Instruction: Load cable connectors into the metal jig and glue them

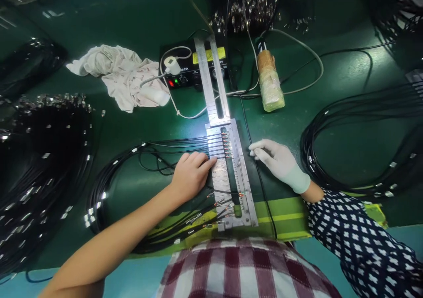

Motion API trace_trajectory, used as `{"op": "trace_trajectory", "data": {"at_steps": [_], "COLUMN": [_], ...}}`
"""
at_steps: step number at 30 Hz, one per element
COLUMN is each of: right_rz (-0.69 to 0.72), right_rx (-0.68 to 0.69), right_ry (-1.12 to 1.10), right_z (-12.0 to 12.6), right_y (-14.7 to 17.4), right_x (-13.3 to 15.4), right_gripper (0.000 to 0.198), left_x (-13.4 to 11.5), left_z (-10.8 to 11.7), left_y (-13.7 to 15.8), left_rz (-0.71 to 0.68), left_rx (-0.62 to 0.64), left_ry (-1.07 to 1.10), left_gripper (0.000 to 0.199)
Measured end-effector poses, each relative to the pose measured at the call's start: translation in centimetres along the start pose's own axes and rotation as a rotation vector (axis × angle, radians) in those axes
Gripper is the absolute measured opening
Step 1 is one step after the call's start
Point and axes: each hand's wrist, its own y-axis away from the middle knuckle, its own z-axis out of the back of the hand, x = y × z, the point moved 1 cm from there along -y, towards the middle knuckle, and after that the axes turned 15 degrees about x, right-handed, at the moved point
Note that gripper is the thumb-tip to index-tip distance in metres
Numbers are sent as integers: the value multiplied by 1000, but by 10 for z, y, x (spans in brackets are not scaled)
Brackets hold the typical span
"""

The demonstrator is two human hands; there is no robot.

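Observation:
My bare left hand (192,174) rests at the left edge of a slotted metal fixture (220,168). Its fingers curl down over a black cable (185,151), and its thumb reaches onto the plate beside the lowest of the upper cables. Several thin black cables lie side by side across the fixture, their stripped, coloured wire ends (226,143) over the slot. To the right of the fixture, my right hand (280,163) wears a white glove. Its thumb and index finger are pinched together; whatever may be between them is too small to name. More cable ends (228,205) lie across the fixture's near end.
A black control box (185,80) with lit indicators stands behind the fixture, below a metal bracket (206,77). A crumpled cloth (122,75) lies left, a tape-wrapped tool (271,84) right. Coiled cables (310,157) and a dense cable bundle (42,157) flank the work area.

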Motion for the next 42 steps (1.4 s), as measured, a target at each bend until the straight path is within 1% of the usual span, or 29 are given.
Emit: {"op": "trace_trajectory", "data": {"at_steps": [3,6,8,9,12,13,15,17,19,21,23,25,27,30,36,39,42], "right_rz": [29,52,53,48,24,19,16,20,22,23,22,18,12,3,-3,-9,-13], "right_rx": [-7,-12,-17,-18,-12,-10,-11,-14,-14,-12,-12,-11,-4,6,6,10,12], "right_ry": [11,41,69,82,105,108,105,100,100,104,105,105,104,109,120,123,115], "right_z": [-1,-2,-3,-3,-4,-4,-4,-4,-4,-4,-4,-3,-3,-3,-3,-3,-2], "right_y": [4,11,14,14,13,12,11,9,8,8,8,8,8,9,8,7,7], "right_x": [0,2,3,4,5,5,5,5,5,5,5,5,5,4,3,5,6], "right_gripper": [23,22,22,21,22,22,22,22,22,22,22,22,22,23,23,23,23], "left_x": [-5,-7,-8,-8,-15,-18,-22,-23,-21,-14,-5,4,11,15,13,14,17], "left_z": [2,6,11,14,22,23,22,20,18,19,20,20,20,18,22,24,23], "left_y": [-19,-26,-19,-13,11,18,28,32,31,28,25,22,19,16,9,6,4], "left_rz": [-49,-22,0,-19,-141,-162,-143,-121,-121,-113,-71,-27,0,-9,-142,-196,-219], "left_rx": [11,25,41,61,179,222,283,298,260,162,59,-14,-32,-14,-83,-97,-96], "left_ry": [-29,-29,18,70,302,374,485,565,591,532,415,281,180,81,-151,-186,-130], "left_gripper": [37,34,30,28,22,21,21,21,21,20,18,16,16,18,24,25,27]}}
